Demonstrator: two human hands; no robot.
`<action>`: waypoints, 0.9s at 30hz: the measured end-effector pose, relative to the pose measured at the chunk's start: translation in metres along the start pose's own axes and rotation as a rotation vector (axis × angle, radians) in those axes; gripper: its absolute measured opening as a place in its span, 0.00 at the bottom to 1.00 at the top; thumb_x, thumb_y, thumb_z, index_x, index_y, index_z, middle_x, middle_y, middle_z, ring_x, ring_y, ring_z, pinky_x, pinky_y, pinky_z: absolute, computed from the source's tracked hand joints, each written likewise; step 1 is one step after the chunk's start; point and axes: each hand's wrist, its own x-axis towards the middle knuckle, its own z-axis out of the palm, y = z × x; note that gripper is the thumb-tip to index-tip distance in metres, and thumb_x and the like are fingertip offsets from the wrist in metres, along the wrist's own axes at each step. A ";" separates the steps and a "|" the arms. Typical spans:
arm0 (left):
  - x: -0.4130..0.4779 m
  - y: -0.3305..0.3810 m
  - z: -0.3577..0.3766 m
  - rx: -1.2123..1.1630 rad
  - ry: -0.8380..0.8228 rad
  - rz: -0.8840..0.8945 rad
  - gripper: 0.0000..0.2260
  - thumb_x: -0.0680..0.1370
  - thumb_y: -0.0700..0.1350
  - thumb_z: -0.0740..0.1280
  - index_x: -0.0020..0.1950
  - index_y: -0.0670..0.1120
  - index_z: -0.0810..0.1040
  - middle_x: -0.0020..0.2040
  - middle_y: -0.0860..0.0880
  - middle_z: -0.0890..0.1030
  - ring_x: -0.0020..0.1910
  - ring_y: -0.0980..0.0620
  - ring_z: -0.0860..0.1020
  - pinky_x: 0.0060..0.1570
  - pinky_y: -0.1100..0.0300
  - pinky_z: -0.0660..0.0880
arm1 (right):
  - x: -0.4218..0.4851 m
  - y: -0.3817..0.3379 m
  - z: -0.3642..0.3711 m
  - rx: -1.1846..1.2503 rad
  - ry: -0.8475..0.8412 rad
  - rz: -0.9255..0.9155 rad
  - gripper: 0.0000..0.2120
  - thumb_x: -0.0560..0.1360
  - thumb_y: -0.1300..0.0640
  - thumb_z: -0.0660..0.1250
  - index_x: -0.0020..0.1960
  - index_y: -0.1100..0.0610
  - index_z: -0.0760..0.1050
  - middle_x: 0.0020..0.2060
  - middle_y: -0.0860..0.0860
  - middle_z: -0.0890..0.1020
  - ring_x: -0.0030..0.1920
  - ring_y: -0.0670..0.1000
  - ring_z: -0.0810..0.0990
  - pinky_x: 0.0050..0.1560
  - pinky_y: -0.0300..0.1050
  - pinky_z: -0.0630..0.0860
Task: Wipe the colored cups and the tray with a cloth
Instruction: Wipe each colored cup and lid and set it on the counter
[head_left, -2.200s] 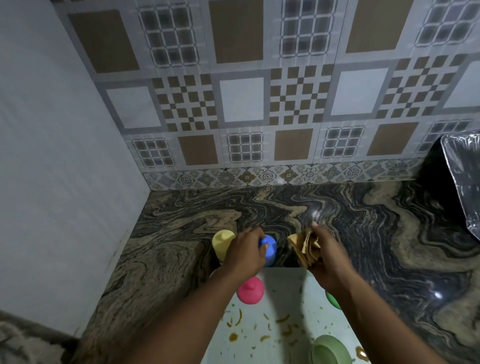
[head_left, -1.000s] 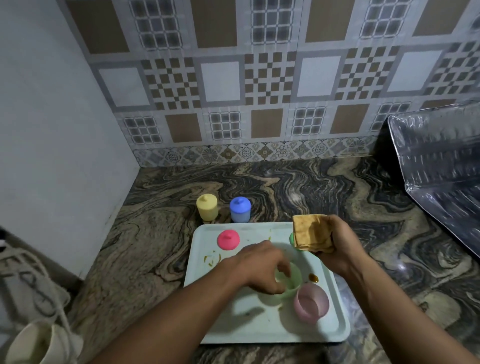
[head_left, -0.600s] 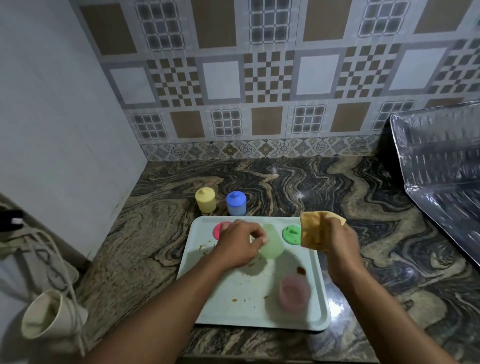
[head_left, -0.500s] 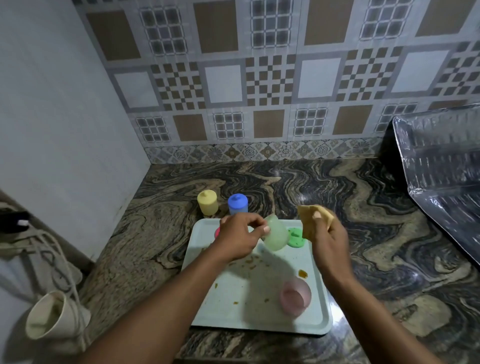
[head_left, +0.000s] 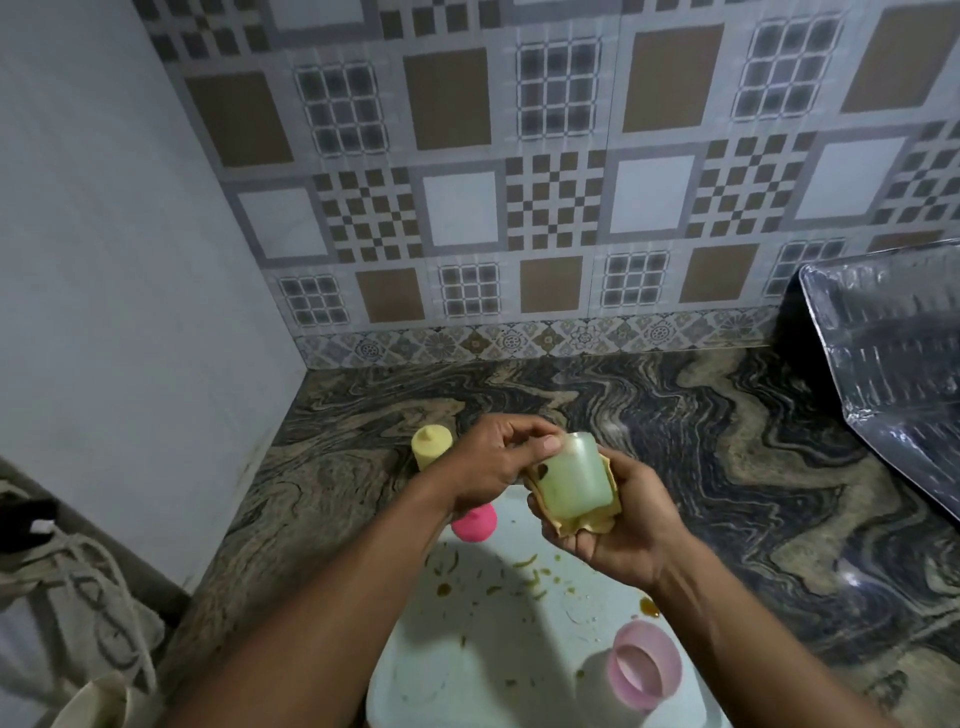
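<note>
My left hand (head_left: 485, 470) grips a pale green cup (head_left: 571, 480) by its upper end, raised above the tray. Under and around the cup lies a yellow cloth (head_left: 587, 519), cupped in my right hand (head_left: 623, 525). The white tray (head_left: 467, 670) below carries brown and yellow food bits. A light pink cup (head_left: 647, 670) lies on its side on the tray's right part. A dark pink lid (head_left: 475, 522) shows at the tray's far left, half behind my left wrist. A yellow lidded cup (head_left: 430, 446) stands on the counter behind my left hand.
The tray sits on a dark marbled counter (head_left: 753, 493) in a corner, with a white wall on the left and a patterned tile wall behind. A foil-covered object (head_left: 893, 374) occupies the right side. A cloth bag with cord (head_left: 72, 582) hangs at the lower left.
My left hand picked the green cup up off the tray and brought it to the cloth. My right hand now wraps the cloth round the cup. The camera tilted down and nearer.
</note>
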 end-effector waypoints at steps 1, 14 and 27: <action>0.006 0.000 -0.009 0.008 -0.014 0.000 0.07 0.82 0.41 0.67 0.55 0.44 0.83 0.50 0.52 0.83 0.50 0.57 0.80 0.49 0.63 0.76 | 0.006 0.000 0.007 -0.014 -0.004 -0.038 0.23 0.80 0.47 0.57 0.58 0.64 0.79 0.48 0.65 0.83 0.41 0.63 0.81 0.41 0.51 0.74; 0.061 -0.001 -0.037 0.071 -0.181 0.057 0.11 0.82 0.38 0.66 0.62 0.37 0.81 0.71 0.48 0.71 0.67 0.58 0.72 0.65 0.63 0.71 | 0.040 -0.006 0.019 0.124 0.037 -0.149 0.24 0.78 0.45 0.60 0.56 0.65 0.82 0.49 0.64 0.83 0.40 0.61 0.81 0.38 0.49 0.77; 0.073 -0.008 -0.036 -0.034 -0.228 0.046 0.07 0.81 0.40 0.67 0.54 0.46 0.84 0.75 0.47 0.70 0.73 0.52 0.70 0.67 0.60 0.69 | 0.050 -0.017 0.018 0.048 0.118 -0.183 0.23 0.79 0.46 0.58 0.53 0.64 0.81 0.44 0.64 0.82 0.38 0.61 0.79 0.35 0.48 0.74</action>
